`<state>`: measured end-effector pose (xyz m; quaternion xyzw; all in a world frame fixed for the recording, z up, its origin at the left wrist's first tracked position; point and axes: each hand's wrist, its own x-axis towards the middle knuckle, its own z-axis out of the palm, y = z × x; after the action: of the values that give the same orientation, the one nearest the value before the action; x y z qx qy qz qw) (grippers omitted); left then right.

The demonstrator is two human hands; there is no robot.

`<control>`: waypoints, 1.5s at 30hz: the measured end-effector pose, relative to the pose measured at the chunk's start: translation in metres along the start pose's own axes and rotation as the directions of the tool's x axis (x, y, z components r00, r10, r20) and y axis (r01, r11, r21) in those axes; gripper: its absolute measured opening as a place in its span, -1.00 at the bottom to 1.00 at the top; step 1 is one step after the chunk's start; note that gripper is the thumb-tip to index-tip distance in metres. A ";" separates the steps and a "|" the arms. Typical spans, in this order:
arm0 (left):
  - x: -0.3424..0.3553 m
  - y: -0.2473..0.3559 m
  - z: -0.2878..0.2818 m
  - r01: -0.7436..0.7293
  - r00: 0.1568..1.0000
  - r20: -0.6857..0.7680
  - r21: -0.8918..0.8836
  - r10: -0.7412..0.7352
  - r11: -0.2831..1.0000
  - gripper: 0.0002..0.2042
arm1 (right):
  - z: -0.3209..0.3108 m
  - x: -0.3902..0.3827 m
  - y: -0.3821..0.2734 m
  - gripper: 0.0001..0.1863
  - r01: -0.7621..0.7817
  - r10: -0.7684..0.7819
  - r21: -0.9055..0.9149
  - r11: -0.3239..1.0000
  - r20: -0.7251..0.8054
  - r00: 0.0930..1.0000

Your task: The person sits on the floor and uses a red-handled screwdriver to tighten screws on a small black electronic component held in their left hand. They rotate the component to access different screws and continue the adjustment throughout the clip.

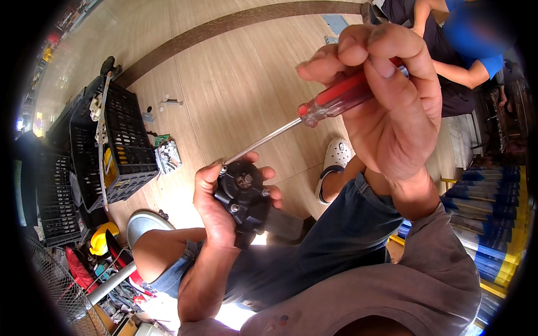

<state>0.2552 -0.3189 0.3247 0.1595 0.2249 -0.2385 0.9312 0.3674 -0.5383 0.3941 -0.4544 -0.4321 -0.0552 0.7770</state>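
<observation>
My left hand (217,221) grips a round black motor-like housing (242,197) with a short metal shaft at its centre and several screws around its face. A grey, flat piece sticks out from its lower right side. My right hand (395,112) is raised at upper right, its fingers closed around a screwdriver (339,96) with a clear and red handle. The screwdriver's thin steel blade slants down to the left. Its tip meets a screw at the housing's upper left edge, close to my left thumb.
Black plastic crates (130,131) stand at left, with a packet of small hardware (168,155) beside them. A wire fan guard (56,285) and a grey round base (147,223) are at lower left. Another person in blue (479,33) is at upper right, above blue-yellow stacked packages (493,213).
</observation>
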 end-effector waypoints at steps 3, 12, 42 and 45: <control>0.000 0.000 0.001 -0.005 1.000 -0.020 -0.008 0.005 1.000 -0.42 | -0.002 0.000 0.001 -0.78 0.041 -0.041 -0.008 0.999 0.034 0.999; -0.001 -0.001 0.001 -0.034 0.999 -0.019 0.095 0.036 0.995 -0.45 | 0.004 -0.003 0.004 -0.77 0.003 0.012 0.203 0.979 -0.072 0.997; 0.000 0.007 0.002 -0.112 0.978 -0.155 0.164 0.138 0.980 -0.52 | 0.011 -0.001 0.001 -0.48 -0.110 0.126 -0.249 0.962 0.049 0.991; 0.001 0.008 0.002 -0.109 0.977 -0.164 0.156 0.134 0.982 -0.52 | 0.011 -0.002 -0.001 -0.50 -0.174 0.160 -0.241 0.955 -0.075 0.984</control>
<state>0.2613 -0.3132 0.3271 0.2608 0.2770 -0.1820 0.9067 0.3587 -0.5316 0.3955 -0.5806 -0.3606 -0.0550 0.7279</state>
